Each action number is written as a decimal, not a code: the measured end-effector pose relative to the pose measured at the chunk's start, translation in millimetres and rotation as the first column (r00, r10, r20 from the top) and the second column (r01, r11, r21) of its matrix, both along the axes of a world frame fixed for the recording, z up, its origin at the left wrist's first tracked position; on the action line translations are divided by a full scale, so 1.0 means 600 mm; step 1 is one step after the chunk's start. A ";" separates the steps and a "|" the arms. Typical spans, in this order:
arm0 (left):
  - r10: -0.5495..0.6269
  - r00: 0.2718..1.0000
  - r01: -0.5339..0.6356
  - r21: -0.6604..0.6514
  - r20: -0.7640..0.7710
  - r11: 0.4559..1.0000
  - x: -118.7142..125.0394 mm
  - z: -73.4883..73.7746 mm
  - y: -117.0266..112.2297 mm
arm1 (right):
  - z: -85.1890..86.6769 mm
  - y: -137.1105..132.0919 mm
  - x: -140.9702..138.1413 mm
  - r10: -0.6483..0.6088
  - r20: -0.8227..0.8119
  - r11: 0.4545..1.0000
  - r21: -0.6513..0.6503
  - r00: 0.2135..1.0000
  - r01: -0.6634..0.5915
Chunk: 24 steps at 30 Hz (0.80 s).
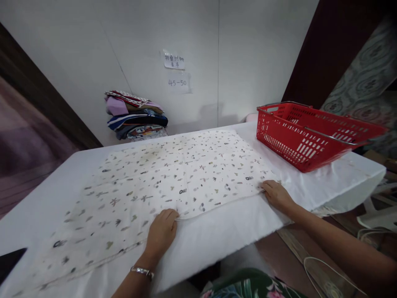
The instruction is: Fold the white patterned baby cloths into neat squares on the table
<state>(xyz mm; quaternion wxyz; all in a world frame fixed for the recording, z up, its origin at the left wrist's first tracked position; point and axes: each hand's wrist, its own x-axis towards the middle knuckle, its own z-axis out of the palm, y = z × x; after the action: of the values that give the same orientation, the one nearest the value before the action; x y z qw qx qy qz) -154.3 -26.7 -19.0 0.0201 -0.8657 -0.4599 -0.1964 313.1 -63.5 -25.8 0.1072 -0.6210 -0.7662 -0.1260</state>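
A thin white cloth (186,174) printed with small grey, green and brown motifs lies spread over the white-covered table. My left hand (161,231) grips its near edge around the middle, fingers curled over the hem. At the near right corner, my right hand (276,193) pinches the same edge between thumb and fingers. Between the hands the hem sags slightly, and faint creases cross the cloth. Its near left part reaches toward the bottom left of the view.
A red plastic basket (302,147) with metal handles stands at the table's right. Folded fabrics (136,116) are stacked at the back left against the wall, below two paper signs (178,82). A dark flat object (10,263) shows at the left edge. White cables (322,269) lie below right.
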 end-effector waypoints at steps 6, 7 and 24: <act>0.015 1.000 -0.015 -0.019 -0.003 1.000 -0.001 0.000 0.000 | 0.032 0.004 0.028 -0.031 -0.005 0.999 0.019 1.000 0.031; 0.012 1.000 -0.012 -0.021 -0.004 1.000 -0.001 0.000 0.000 | 0.034 0.003 0.034 -0.028 -0.015 0.999 0.029 1.000 0.028; -0.048 0.999 0.047 0.039 0.015 0.998 -0.009 -0.010 0.010 | 0.040 -0.005 0.164 -0.590 -0.376 0.802 -0.376 0.715 0.464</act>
<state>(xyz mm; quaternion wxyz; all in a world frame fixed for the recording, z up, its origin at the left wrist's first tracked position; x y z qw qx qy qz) -159.5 -21.0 -24.9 0.0288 -0.8743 -0.4355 -0.2126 411.3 -66.4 -1.7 0.1701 -0.8341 -0.5143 0.1042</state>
